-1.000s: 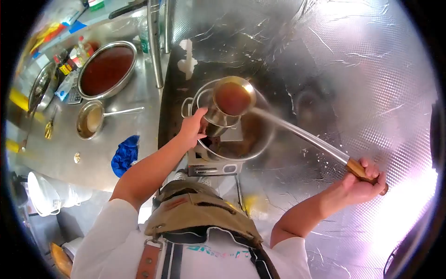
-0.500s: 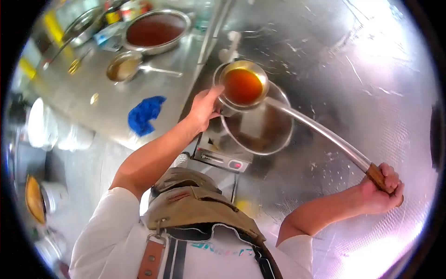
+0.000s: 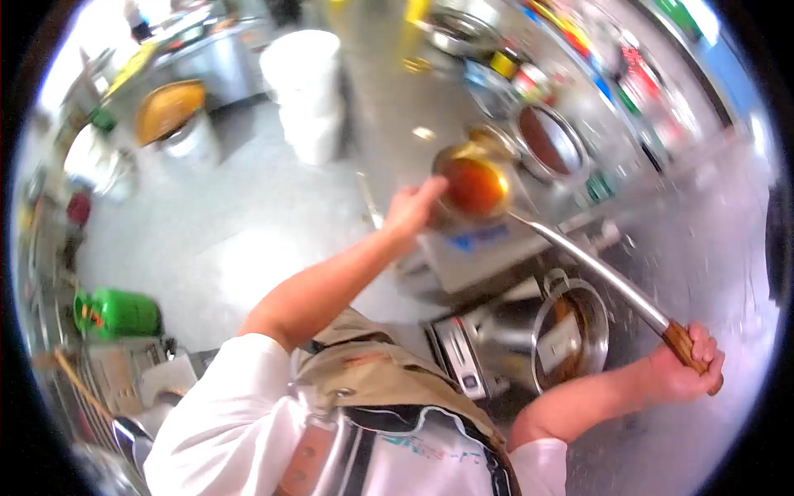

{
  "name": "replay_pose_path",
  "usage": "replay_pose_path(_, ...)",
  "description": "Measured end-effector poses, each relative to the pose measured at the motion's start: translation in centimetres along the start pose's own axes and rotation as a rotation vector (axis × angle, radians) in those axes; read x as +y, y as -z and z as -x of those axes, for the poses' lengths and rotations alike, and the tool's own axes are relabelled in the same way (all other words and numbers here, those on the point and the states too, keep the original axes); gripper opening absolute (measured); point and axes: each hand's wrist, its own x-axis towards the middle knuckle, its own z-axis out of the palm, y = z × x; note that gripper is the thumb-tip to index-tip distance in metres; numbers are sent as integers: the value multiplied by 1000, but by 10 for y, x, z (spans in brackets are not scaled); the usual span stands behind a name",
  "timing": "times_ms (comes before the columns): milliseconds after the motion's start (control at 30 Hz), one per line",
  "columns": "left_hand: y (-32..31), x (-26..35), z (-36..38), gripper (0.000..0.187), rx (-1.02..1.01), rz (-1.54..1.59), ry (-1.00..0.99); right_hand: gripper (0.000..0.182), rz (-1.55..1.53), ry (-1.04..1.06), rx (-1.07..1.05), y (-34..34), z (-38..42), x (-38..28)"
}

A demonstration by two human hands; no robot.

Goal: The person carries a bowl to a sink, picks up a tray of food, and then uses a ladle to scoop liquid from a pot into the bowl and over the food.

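Note:
My right hand [image 3: 688, 368] grips the wooden end of a long-handled metal ladle [image 3: 608, 277]. Orange-brown liquid [image 3: 475, 187] fills the ladle's bowl, over the counter's edge. At the bowl's left, my left hand [image 3: 415, 211] is closed on the side of a round metal container [image 3: 451, 159] directly under the ladle; blur hides where one rim ends and the other begins. Lower right, a tall steel pot [image 3: 608, 331] stands with brown liquid and a pale rectangular patch inside.
The steel counter [image 3: 376, 107] holds a basin of dark red-brown liquid [image 3: 547, 142], a metal bowl [image 3: 459, 33], bottles and a blue cloth [image 3: 480, 238]. White buckets [image 3: 302, 91] stand to the left on the floor [image 3: 236, 190]. Farther left lies a green gas cylinder [image 3: 124, 312].
My view has swung left. Both hands have carried the filled ladle and the container away from above the pot to over the counter's edge. Their grips look the same.

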Motion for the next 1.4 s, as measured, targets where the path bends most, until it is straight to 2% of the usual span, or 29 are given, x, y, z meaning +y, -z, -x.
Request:
replay_pose_path(67, 46, 25, 7, 62, 139, 27, -19, 24, -55, -93, 39, -32, 18, 33)
replay_pose_path(100, 74, 31, -4, 60, 199, -19, 63, 26, -94, -99, 71, -52, 29, 55)
replay_pose_path(133, 109, 33, -17, 57, 98, 18, 11, 26, -118, -173, 5, -67, 38, 73)
replay_pose_path(167, 133, 31, -33, 53, 255, 47, -65, 26, -166, -226, -58, -78, 44, 96)
replay_pose_path(200, 149, 64, -14, 48, 279, 93, -51, 27, -199, -274, -126, -97, 53, 120)
replay_pose_path(267, 208, 72, -19, 44, 329, 150, -90, 26, -195, -271, -35, -155, 97, 145)
replay_pose_path(333, 259, 93, -33, 46, 406, 136, -78, 26, -240, -310, -11, -195, 121, 189)
replay_pose_path(467, 362, 143, -47, 52, 484, 182, -95, 24, -362, -436, -126, -275, 173, 267)
replay_pose_path(567, 438, 176, -59, 57, 596, 207, -96, 23, -418, -500, -138, -353, 220, 306)
replay_pose_path(667, 496, 234, -48, 57, 708, 223, -177, 21, -462, -525, -178, -438, 268, 344)
replay_pose_path(700, 529, 242, -58, 82, 655, 282, -212, 20, -479, -545, -190, -464, 282, 359)
replay_pose_path(800, 603, 287, -65, 79, 727, 295, -219, 19, -539, -571, -223, -546, 331, 403)
replay_pose_path(833, 624, 303, -69, 73, 842, 302, -233, 18, -562, -597, -226, -573, 347, 418)
replay_pose_path(933, 706, 343, -77, 67, 787, 331, -324, 20, -636, -648, -250, -651, 399, 459)
replay_pose_path(967, 732, 354, -89, 56, 940, 353, -414, 20, -710, -668, -315, -675, 413, 479)
replay_pose_path(1000, 758, 369, -91, 49, 1030, 346, -376, 21, -775, -693, -385, -699, 427, 498)
replay_pose_path(1033, 776, 391, -82, 45, 956, 367, -375, 22, -803, -719, -435, -726, 441, 511)
replay_pose_path(1067, 780, 414, -73, 43, 1047, 385, -400, 22, -800, -771, -378, -752, 459, 516)
replay_pose_path(1200, 876, 478, -79, 40, 1103, 449, -441, 16, -778, -818, -328, -862, 534, 535)
replay_pose_path(1400, 1082, 572, -100, 47, 1027, 388, -404, 15, -710, -766, -268, -1016, 677, 561)
